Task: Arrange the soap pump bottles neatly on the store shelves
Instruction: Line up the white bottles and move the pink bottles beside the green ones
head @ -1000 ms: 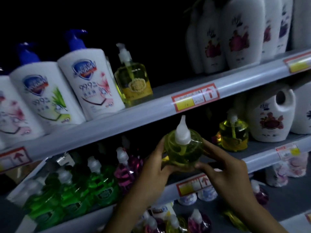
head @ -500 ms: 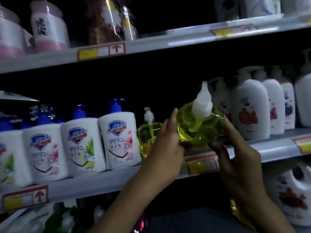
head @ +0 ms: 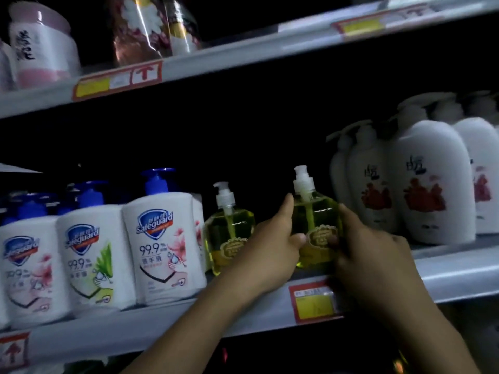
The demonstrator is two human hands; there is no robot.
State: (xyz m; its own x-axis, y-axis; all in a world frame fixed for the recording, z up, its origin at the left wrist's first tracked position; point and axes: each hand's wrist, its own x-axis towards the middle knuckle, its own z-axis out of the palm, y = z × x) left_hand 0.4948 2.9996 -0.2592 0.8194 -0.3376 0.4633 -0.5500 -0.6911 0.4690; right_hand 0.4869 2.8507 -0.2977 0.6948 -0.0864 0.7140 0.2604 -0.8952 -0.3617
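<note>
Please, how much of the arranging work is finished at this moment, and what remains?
Done: the Safeguard bottles and the white pump bottles stand in rows, labels forward, and one yellow soap bottle stands between them. In hand: the left hand and right hand hold a second yellow bottle upright beside the first. Left: to release it on the shelf; whether more bottles wait cannot be seen.

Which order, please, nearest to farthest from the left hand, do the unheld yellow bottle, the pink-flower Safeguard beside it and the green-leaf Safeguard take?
From the left hand:
1. unheld yellow bottle, just left.
2. pink-flower Safeguard, further left.
3. green-leaf Safeguard, farthest left.
</note>
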